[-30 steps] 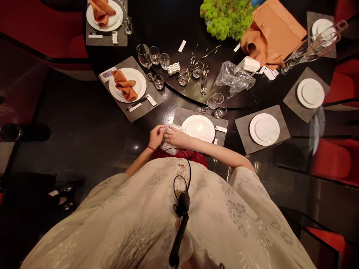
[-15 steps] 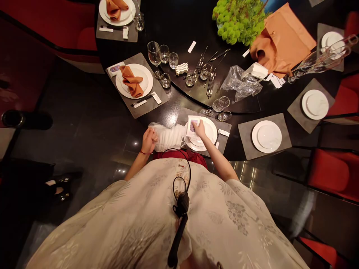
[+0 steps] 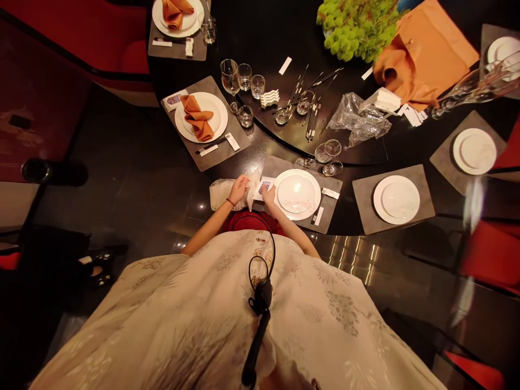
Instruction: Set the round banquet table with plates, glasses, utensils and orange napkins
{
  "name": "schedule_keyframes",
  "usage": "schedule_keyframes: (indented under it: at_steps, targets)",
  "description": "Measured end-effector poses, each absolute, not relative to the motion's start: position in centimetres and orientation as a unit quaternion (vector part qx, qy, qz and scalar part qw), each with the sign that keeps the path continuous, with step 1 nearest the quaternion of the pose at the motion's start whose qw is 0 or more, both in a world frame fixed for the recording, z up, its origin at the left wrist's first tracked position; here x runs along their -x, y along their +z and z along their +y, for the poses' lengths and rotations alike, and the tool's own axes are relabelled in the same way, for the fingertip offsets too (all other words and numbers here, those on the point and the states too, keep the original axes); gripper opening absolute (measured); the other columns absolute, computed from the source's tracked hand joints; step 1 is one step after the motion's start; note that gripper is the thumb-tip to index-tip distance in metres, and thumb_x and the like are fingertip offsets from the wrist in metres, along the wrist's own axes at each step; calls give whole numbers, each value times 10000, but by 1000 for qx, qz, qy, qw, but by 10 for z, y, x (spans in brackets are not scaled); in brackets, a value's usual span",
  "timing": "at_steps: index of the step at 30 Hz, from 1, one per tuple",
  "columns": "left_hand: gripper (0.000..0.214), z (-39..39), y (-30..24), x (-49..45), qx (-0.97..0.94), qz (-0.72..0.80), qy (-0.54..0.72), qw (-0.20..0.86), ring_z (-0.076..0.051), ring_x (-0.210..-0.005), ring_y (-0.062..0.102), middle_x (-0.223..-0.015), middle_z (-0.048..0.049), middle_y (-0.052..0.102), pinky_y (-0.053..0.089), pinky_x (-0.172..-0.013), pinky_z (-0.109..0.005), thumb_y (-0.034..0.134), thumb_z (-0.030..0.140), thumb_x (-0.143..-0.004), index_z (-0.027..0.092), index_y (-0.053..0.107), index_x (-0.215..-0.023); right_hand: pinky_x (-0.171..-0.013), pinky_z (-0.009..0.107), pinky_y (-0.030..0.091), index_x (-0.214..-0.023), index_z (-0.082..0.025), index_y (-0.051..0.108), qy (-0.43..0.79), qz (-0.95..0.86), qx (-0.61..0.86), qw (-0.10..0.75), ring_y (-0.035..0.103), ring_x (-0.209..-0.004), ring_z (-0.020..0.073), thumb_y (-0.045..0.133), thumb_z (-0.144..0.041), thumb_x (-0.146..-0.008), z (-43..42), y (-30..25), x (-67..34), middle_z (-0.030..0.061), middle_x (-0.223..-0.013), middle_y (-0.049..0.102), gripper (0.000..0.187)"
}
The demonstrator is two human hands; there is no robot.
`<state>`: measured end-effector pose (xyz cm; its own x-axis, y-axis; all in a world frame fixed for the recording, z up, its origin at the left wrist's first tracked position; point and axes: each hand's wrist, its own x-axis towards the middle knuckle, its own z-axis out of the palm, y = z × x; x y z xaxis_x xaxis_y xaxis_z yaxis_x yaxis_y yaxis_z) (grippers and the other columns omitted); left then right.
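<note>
My left hand [image 3: 239, 189] is closed at the mouth of a clear plastic bag [image 3: 217, 196], which holds a row of white packets and lies along the table edge. Its crumpled open end [image 3: 254, 187] rises between my two hands. My right hand [image 3: 268, 194] has its fingers on a flat white packet with a purple label [image 3: 265, 184], at the left side of a placemat [image 3: 276, 164]. Right beside that hand sits a large white plate [image 3: 298, 216] with a smaller plate [image 3: 299, 189] on top. Chopsticks [image 3: 317, 211] rest at the plate's right.
Glasses [image 3: 327, 151] stand behind the plate. To the left, another setting has a folded orange napkin [image 3: 199, 122]. Loose chopsticks [image 3: 312, 122], crumpled plastic [image 3: 353, 119] and an orange cloth [image 3: 439, 54] lie on the raised turntable. Red chairs [image 3: 491, 249] surround the table.
My right hand has moved left with the labelled packet, from over the plate to its left side. My left hand has shifted right, to the bag's open end.
</note>
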<state>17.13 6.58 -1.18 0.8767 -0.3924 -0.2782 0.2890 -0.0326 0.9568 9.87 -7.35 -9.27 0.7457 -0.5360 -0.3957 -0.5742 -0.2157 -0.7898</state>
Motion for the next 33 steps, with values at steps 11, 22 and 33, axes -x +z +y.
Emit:
schedule_keyframes:
  at_steps: [11,22,33]
  targets:
    - [238,31,-51,-212,-824,8,-101,557,-281,-1357,418,-1203,-176,594,336,-1090,-418,673,376,-839,203,512,-806,-947,352,493,-1105,-118,536,0,444,723,529,636,-1095,232,563,-350,-855,-65,-83,-120,172,-1123,680,343]
    - [412,32,-50,-229,-860,58,-142,487,-301,-1012,632,-896,-79,623,458,-947,-433,752,94,-627,232,395,-779,-995,408,484,-903,-124,728,213,100,663,711,609,-1097,266,810,-550,-648,-71,-62,-84,127,-1113,685,503]
    - [473,71,-43,-221,-748,141,-61,645,-108,-732,553,-758,42,506,495,-713,-246,821,253,-613,218,365,-731,-1163,410,320,-1348,-118,585,99,-9,788,608,459,-1354,267,643,-453,-858,-55,-53,-83,171,-1460,491,596]
